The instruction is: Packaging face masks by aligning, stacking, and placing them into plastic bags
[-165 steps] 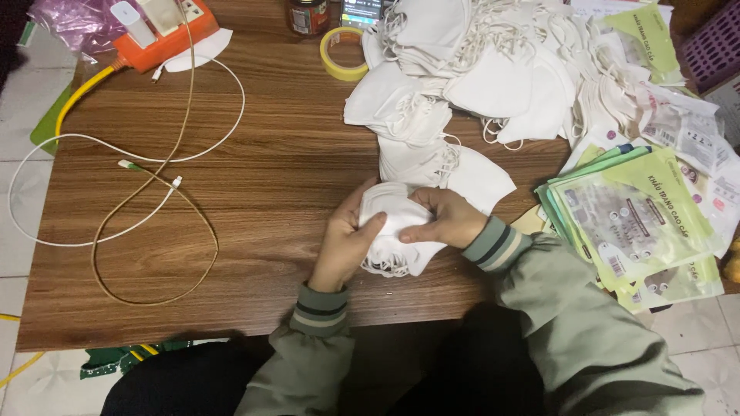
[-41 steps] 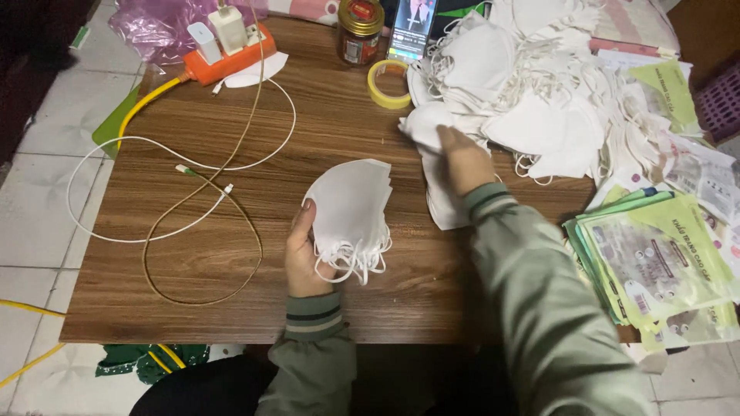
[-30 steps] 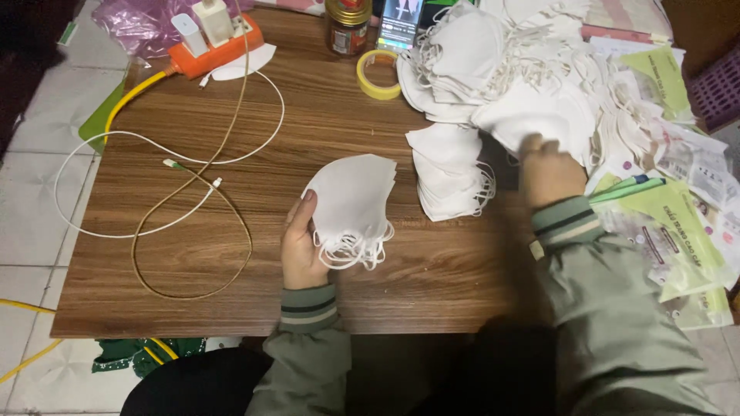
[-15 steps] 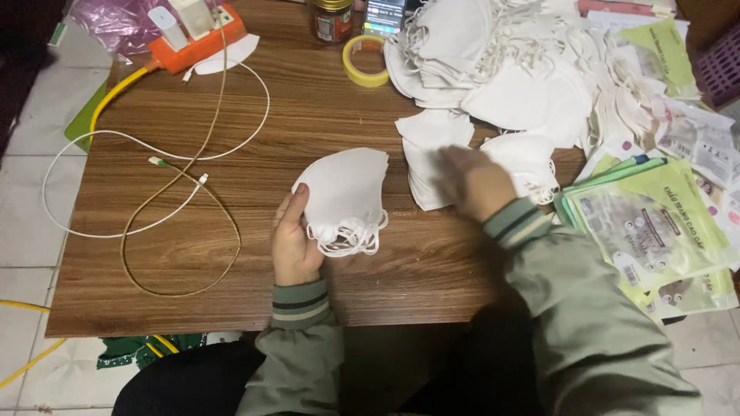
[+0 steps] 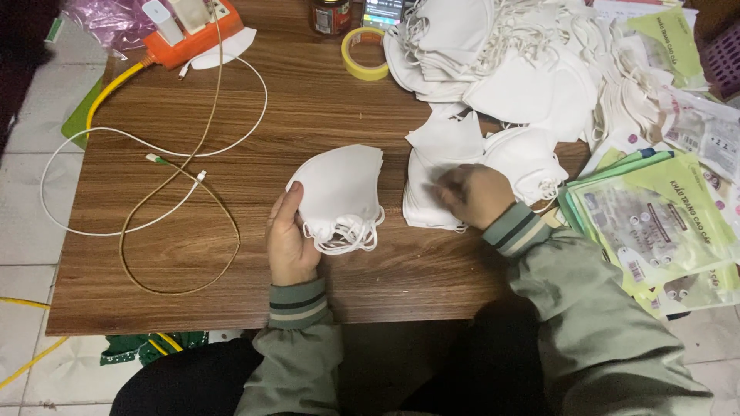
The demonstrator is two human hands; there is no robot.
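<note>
- Holding a small stack of white folded fabric face masks in my left hand, I have the thumb curled up along its left edge and the other fingers hidden beneath, so the hand is closed on the stack just above the brown wood-grain table.
- These masks look very light, soft and floppy; I judge the stack would fan apart if pinched at one corner, so the folded edge is the surest hold. The thin elastic ear loops dangle at the bottom and would snag easily.
- My right hand lies knuckles up on a second flat pile of white masks just right of the first; fingers curled onto the top mask, though I cannot tell whether they have pinched it.
- Counting: two neat piles near my hands, plus one big loose heap of white masks at the far edge, too tangled to count.
- One yellow tape roll, one orange power strip, one fan of green printed packets on the right.
</note>
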